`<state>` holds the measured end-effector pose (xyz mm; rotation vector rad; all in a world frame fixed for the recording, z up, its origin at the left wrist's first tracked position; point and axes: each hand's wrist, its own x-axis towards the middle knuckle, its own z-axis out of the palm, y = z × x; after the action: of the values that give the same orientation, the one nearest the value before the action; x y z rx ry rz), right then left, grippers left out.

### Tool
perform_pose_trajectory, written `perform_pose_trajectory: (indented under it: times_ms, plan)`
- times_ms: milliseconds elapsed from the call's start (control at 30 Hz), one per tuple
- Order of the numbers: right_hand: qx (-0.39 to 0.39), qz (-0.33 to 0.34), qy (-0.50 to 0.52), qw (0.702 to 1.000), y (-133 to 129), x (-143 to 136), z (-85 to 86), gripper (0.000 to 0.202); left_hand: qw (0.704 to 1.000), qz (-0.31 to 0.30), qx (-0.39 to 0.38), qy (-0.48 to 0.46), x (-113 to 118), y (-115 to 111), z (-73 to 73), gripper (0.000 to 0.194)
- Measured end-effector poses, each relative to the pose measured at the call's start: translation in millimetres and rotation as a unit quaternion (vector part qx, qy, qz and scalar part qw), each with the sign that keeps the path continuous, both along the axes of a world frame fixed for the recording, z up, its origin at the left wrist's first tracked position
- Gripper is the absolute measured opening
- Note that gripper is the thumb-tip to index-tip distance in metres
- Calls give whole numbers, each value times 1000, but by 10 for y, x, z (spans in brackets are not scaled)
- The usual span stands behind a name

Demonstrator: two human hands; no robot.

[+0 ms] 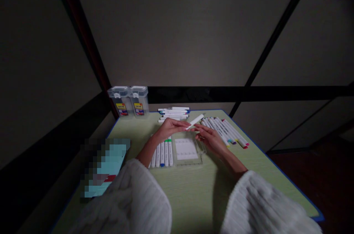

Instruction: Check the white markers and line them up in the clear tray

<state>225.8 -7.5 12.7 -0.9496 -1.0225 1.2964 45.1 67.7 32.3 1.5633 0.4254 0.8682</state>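
A white marker (195, 121) is held at a slant above the table's middle. My left hand (172, 128) pinches its lower left end between thumb and fingers. Just to the right, my right hand (210, 139) has its fingers apart, with the fingertips close to the marker's lower side; whether they touch it is unclear. Below the hands lies a clear plastic case (186, 149) with a white sheet inside. A row of white markers (162, 154) stands side by side to its left, partly behind my left wrist.
Several markers lie fanned out on the right (225, 131). More are stacked at the back edge (174, 113). Two clear lidded boxes (128, 101) stand at the back left. A pixelated item (110, 167) lies on the left of the green table (190, 193).
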Motion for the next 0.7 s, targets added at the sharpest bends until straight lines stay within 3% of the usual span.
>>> perform_pose_trajectory:
  times_ms: [367, 567, 700]
  plan:
    - [11, -72, 37, 997, 68, -32, -136, 25, 994, -72, -5, 82, 139, -148, -47, 21]
    - [23, -91, 22, 995, 53, -21, -112, 25, 988, -116, -9, 97, 158, -215, -6, 18]
    - [18, -76, 15, 997, 40, -20, -89, 25, 990, -100, -33, 91, 140, -199, 9, 26]
